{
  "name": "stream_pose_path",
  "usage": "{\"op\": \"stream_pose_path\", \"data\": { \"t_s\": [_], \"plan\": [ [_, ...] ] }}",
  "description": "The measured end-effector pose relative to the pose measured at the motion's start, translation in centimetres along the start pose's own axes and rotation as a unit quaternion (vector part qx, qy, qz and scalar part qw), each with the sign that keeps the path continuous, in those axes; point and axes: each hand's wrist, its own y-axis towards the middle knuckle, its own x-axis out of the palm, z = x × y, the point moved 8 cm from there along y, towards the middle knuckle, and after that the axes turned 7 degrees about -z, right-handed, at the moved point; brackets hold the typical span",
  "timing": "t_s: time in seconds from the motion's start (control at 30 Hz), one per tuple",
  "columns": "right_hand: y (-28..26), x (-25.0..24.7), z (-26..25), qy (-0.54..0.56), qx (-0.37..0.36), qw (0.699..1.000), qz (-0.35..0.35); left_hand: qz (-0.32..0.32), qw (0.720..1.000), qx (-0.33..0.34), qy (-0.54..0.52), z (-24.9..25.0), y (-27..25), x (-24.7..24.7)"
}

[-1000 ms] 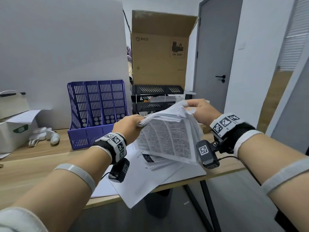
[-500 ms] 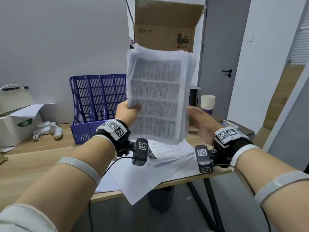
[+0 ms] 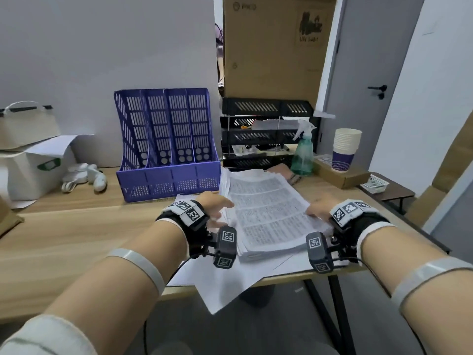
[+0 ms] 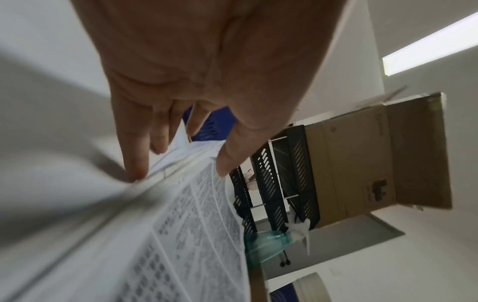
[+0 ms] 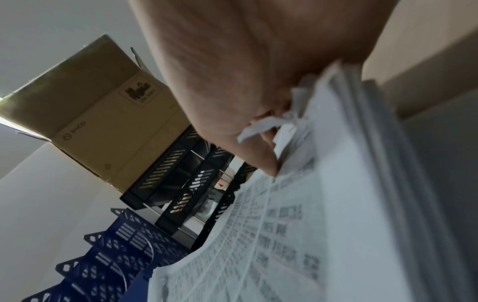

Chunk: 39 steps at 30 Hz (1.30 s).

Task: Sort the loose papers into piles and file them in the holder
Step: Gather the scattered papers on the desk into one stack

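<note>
A thick stack of printed papers (image 3: 268,216) lies flat on loose white sheets (image 3: 225,288) at the desk's front right. My left hand (image 3: 222,208) is at its left edge. In the left wrist view its straight fingers (image 4: 137,163) touch the stack's (image 4: 194,235) side and the thumb rests on top. My right hand (image 3: 313,210) holds the right edge. In the right wrist view its thumb (image 5: 264,159) lies on the top page (image 5: 297,235), with the edge running into the palm and the other fingers hidden. The blue four-slot file holder (image 3: 166,139) stands behind, its slots bare.
Black stacked letter trays (image 3: 266,134) and a tall cardboard box (image 3: 276,47) stand behind the stack. A green spray bottle (image 3: 303,155) and paper cups (image 3: 345,149) are at the right. A white box (image 3: 30,170) sits far left. The loose sheets overhang the desk's front edge.
Half a second ago the stack stood upright in the air between my hands. It has since come down flat onto the desk, and both hands lowered with it.
</note>
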Motion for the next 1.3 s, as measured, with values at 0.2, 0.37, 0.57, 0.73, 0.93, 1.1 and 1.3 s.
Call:
{"op": "stream_pose_path", "data": {
  "t_s": [0.2,0.37,0.57,0.73,0.93,1.1,1.3],
  "plan": [
    [3.0,0.8,1.1,0.064,-0.014,0.998,0.001,-0.069,0.996,-0.059,-0.013,-1.4,1.1,1.7],
    [1.5,1.0,0.5,0.089,-0.047,0.995,-0.006,-0.106,0.99,0.064,0.069,0.6,0.8,3.9],
    [-1.5,-1.3,-1.2,0.3,-0.146,0.941,0.053,-0.083,0.963,0.258,0.015,5.0,-2.8,3.6],
    [-4.4,-6.4,-3.1,0.433,-0.222,0.852,0.194,-0.065,0.921,0.383,0.013,9.1,-7.1,1.9],
    [-9.8,-10.7,-9.2,0.413,-0.325,0.801,0.287,0.027,0.897,0.441,-0.008,11.4,-10.3,-2.9],
    [-9.1,-6.9,-11.1,0.416,-0.332,0.812,0.239,0.091,0.896,0.434,-0.007,8.2,-9.8,-4.8],
    [-7.1,-3.2,-9.5,0.46,-0.314,0.81,0.185,0.078,0.92,0.385,-0.01,5.5,-8.1,-4.7]
  ]
}}
